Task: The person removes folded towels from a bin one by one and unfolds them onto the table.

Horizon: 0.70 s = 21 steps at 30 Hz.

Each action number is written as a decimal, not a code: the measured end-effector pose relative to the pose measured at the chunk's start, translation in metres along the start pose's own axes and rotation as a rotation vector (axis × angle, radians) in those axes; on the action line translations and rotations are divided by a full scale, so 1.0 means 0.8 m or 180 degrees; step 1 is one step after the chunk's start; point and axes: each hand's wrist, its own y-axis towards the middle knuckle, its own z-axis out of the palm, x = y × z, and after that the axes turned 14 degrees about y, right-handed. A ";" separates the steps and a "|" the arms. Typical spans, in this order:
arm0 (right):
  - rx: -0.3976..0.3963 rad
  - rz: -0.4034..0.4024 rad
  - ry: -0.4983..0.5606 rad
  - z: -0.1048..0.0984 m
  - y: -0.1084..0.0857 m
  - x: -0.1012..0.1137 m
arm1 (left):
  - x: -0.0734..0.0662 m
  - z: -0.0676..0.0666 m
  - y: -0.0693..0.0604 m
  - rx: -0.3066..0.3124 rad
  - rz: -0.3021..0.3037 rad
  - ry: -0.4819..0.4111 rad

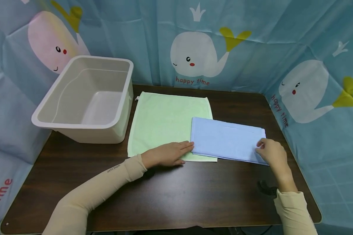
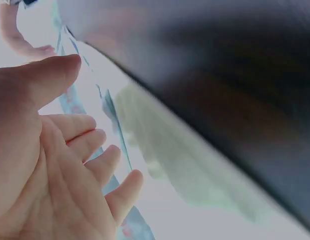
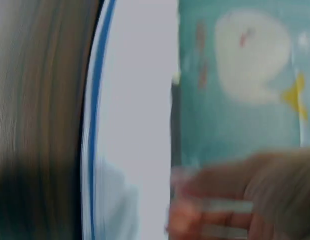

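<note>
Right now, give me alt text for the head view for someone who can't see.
A person's left hand and right hand are at opposite ends of a folded blue cloth. It overlaps a green cloth on a dark table, right of a pale bin.

Bin [image 1: 97, 135] left of towel [image 1: 164, 120] on table [image 1: 182, 199], cloth [image 1: 226, 140] partly over towel's right side.

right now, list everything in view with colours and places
table: 1, dark brown, centre
curtain: 1+, blue, behind and beside table
bin: 1, off-white, table's back left
green cloth: 1, pale green, mid-table
tag: 1, white, green cloth's corner
blue cloth: 1, blue, overlapping green cloth
cable: 1+, black, below table front
dark object: 1, black, table's right
sleeves: 2, beige, front left, front right
left hand: 1, blue cloth's left edge
right hand: 1, blue cloth's right edge
</note>
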 end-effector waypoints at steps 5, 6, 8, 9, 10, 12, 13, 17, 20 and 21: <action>0.0734 -0.0932 0.0889 0.045 0.010 0.075 | 0.018 0.001 -0.006 -0.0002 -0.0126 0.0012; 0.0853 -0.1070 0.1035 0.056 0.011 0.089 | 0.020 0.001 -0.007 0.0003 -0.0148 0.0003; 0.1024 -0.1312 0.1248 0.078 0.012 0.114 | 0.026 0.003 -0.009 0.0013 -0.0194 -0.0014; 0.1080 -0.1441 0.1305 0.088 0.013 0.123 | 0.028 0.003 -0.010 0.0029 -0.0218 -0.0018; 0.1132 -0.1539 0.1342 0.098 0.014 0.131 | 0.029 0.004 -0.011 0.0041 -0.0237 -0.0025; 0.1187 -0.1734 0.1382 0.116 0.019 0.141 | 0.032 0.005 -0.013 0.0081 -0.0269 -0.0036; 0.1198 -0.1818 0.1383 0.123 0.022 0.145 | 0.033 0.006 -0.013 0.0102 -0.0282 -0.0046; 0.1179 -0.2047 0.1279 0.145 0.032 0.153 | 0.035 0.009 -0.017 0.0152 -0.0317 -0.0063; 0.1137 -0.2112 0.1104 0.154 0.036 0.157 | 0.035 0.011 -0.019 0.0138 -0.0322 -0.0056; 0.1117 -0.2131 0.1031 0.156 0.036 0.158 | 0.035 0.011 -0.019 0.0132 -0.0324 -0.0055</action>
